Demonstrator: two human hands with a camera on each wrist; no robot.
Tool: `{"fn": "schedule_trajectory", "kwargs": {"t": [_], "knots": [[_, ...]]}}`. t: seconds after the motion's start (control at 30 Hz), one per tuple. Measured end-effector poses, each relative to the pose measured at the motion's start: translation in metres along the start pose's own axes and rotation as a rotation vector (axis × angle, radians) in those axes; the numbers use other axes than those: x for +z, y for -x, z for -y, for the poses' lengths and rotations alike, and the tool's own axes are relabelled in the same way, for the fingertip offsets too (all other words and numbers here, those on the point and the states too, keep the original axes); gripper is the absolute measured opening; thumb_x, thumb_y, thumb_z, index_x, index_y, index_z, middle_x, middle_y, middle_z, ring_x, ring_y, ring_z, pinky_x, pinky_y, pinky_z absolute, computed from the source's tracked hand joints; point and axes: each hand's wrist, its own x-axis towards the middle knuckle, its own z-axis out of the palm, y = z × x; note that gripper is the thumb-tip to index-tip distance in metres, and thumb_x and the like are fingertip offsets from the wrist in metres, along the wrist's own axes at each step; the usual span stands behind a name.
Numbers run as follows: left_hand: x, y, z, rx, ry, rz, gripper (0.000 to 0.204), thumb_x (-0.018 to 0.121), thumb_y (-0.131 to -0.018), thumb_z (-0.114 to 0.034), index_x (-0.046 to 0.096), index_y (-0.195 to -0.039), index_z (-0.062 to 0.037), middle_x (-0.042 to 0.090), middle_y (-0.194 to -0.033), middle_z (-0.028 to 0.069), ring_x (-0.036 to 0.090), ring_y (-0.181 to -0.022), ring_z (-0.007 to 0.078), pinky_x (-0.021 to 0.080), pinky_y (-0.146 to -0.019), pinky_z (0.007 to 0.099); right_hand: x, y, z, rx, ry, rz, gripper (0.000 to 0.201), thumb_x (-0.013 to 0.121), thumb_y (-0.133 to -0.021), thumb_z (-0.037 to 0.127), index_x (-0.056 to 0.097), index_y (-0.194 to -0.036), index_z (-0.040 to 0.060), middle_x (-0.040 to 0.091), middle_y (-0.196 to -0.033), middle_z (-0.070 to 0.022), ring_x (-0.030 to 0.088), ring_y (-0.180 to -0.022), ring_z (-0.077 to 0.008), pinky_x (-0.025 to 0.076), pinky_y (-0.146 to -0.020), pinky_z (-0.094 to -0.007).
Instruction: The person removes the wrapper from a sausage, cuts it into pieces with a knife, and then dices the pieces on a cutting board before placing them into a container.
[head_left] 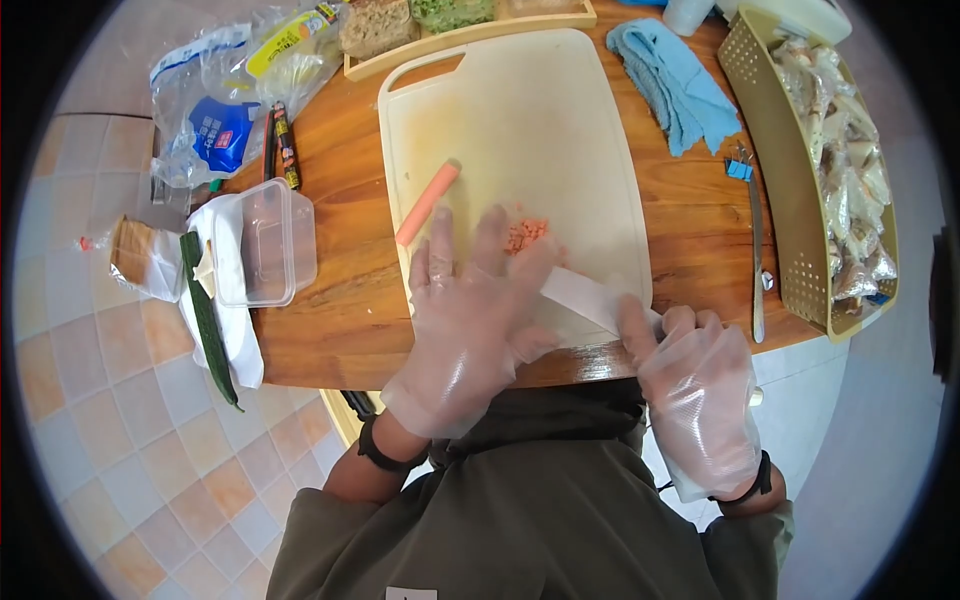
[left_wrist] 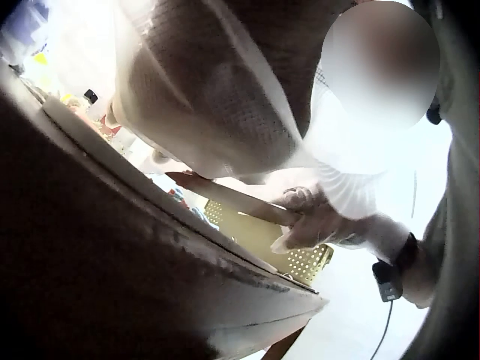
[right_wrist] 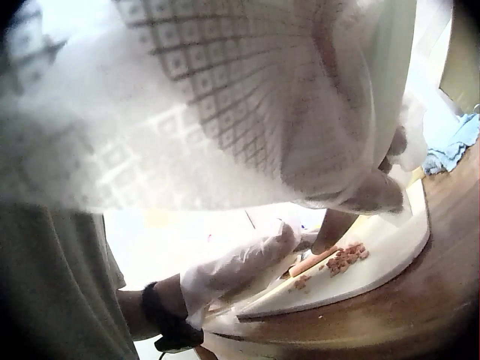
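My right hand [head_left: 700,385], in a clear plastic glove, grips a knife [head_left: 582,297] by its near right end. The pale blade slants up and left over the front of the white cutting board [head_left: 560,110]. My gloved left hand [head_left: 465,310] is over the board with fingers extended, its index finger at the blade's far end. A small heap of chopped pink-orange bits [head_left: 527,235] lies just beyond that finger. A pink-orange stick [head_left: 428,203], smooth like a sausage, lies left of the heap. In the left wrist view the knife [left_wrist: 244,202] reaches out from the right hand [left_wrist: 319,221].
Left of the board are a clear plastic tub [head_left: 268,245], a cucumber [head_left: 208,310] and plastic packaging [head_left: 215,120]. A wooden tray [head_left: 480,38] with food borders the back. At right are a blue cloth [head_left: 680,85], a thin metal utensil [head_left: 757,260] and a basket [head_left: 795,190] of wrapped items.
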Motion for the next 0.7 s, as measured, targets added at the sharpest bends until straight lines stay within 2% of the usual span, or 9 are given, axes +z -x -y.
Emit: {"fn": "schedule_trajectory", "kwargs": {"t": [0.1, 0.17, 0.2, 0.4, 0.47, 0.5, 0.57, 0.6, 0.7], "knots": [[-0.002, -0.005, 0.005, -0.035, 0.003, 0.054, 0.074, 0.085, -0.079, -0.037, 0.058, -0.148, -0.0287, 0.043, -0.161, 0.0193, 0.027, -0.147, 0.063, 0.026, -0.116, 0.0707, 0.001, 0.006, -0.005, 0.035, 0.028, 0.025, 0.045, 0.07, -0.08, 0.009, 0.065, -0.125, 0.012, 0.044, -0.076, -0.0002, 0.05, -0.068, -0.016, 0.036, -0.058, -0.0331], [-0.001, -0.005, 0.009, 0.017, -0.07, 0.001, 0.059, 0.058, -0.096, -0.049, 0.065, -0.143, -0.0139, 0.063, -0.142, 0.0208, 0.035, -0.152, 0.0486, 0.024, -0.127, 0.0549, 0.005, 0.011, -0.008, 0.03, -0.05, -0.01, 0.045, 0.07, -0.081, 0.008, 0.065, -0.126, 0.01, 0.046, -0.077, -0.001, 0.051, -0.069, -0.0177, 0.037, -0.058, -0.0343], [-0.004, -0.008, 0.008, 0.021, -0.071, -0.001, 0.059, 0.058, -0.096, -0.049, 0.065, -0.143, -0.0139, 0.063, -0.142, 0.0208, 0.035, -0.152, 0.0486, 0.024, -0.127, 0.0549, 0.004, 0.012, -0.009, 0.035, -0.048, -0.012, 0.045, 0.07, -0.081, 0.008, 0.065, -0.126, 0.01, 0.046, -0.077, -0.001, 0.051, -0.069, -0.0177, 0.037, -0.058, -0.0343], [0.009, -0.008, 0.025, 0.098, 0.063, -0.237, 0.032, 0.075, -0.084, -0.005, 0.078, -0.117, -0.006, 0.049, -0.159, 0.0219, 0.043, -0.15, 0.0415, 0.037, -0.121, 0.0553, -0.004, 0.015, -0.017, 0.09, -0.018, 0.06, 0.046, 0.071, -0.077, 0.008, 0.066, -0.122, 0.0092, 0.046, -0.077, -0.0021, 0.052, -0.069, -0.0189, 0.036, -0.057, -0.0356], [0.016, -0.004, 0.019, -0.116, 0.799, -0.375, 0.023, 0.072, -0.085, 0.002, 0.081, -0.104, -0.0055, 0.05, -0.158, 0.0199, 0.05, -0.145, 0.0423, 0.044, -0.116, 0.054, -0.001, 0.015, -0.02, 0.052, -0.044, -0.023, 0.039, 0.072, -0.074, 0.007, 0.065, -0.112, 0.0113, 0.044, -0.076, -0.0017, 0.051, -0.069, -0.0183, 0.036, -0.057, -0.0345], [0.015, -0.004, 0.014, -0.112, 0.798, -0.378, 0.023, 0.072, -0.085, 0.002, 0.081, -0.104, -0.0055, 0.05, -0.158, 0.0199, 0.05, -0.145, 0.0423, 0.044, -0.116, 0.054, 0.001, 0.016, -0.019, 0.054, -0.042, -0.027, 0.039, 0.072, -0.074, 0.007, 0.065, -0.112, 0.0113, 0.044, -0.076, -0.0017, 0.051, -0.069, -0.0183, 0.036, -0.057, -0.0345], [0.011, -0.007, 0.005, -0.261, 1.286, -0.396, 0.029, 0.073, -0.086, 0.001, 0.078, -0.113, -0.0055, 0.052, -0.157, 0.0185, 0.05, -0.144, 0.0424, 0.048, -0.112, 0.052, 0.004, 0.017, -0.015, 0.052, 0.017, -0.032, 0.033, 0.071, -0.075, 0.007, 0.063, -0.107, 0.0129, 0.044, -0.076, -0.0018, 0.051, -0.07, -0.0182, 0.036, -0.058, -0.0342], [0.009, -0.005, 0.004, -0.253, 1.283, -0.4, 0.029, 0.073, -0.086, 0.001, 0.078, -0.113, -0.0055, 0.052, -0.157, 0.0185, 0.05, -0.144, 0.0424, 0.048, -0.112, 0.052, 0.002, 0.017, -0.015, 0.054, 0.02, -0.039, 0.033, 0.071, -0.075, 0.007, 0.063, -0.107, 0.0129, 0.044, -0.076, -0.0018, 0.051, -0.07, -0.0182, 0.036, -0.058, -0.0342], [0.002, -0.003, 0.005, 0.011, 0.534, -0.214, 0.032, 0.07, -0.091, -0.009, 0.076, -0.122, -0.0082, 0.056, -0.152, 0.0179, 0.047, -0.147, 0.0411, 0.043, -0.116, 0.0531, -0.002, 0.015, -0.017, 0.055, -0.031, -0.072, 0.033, 0.069, -0.077, 0.007, 0.064, -0.109, 0.0132, 0.045, -0.076, -0.0019, 0.051, -0.07, -0.0184, 0.037, -0.059, -0.0351]]}}
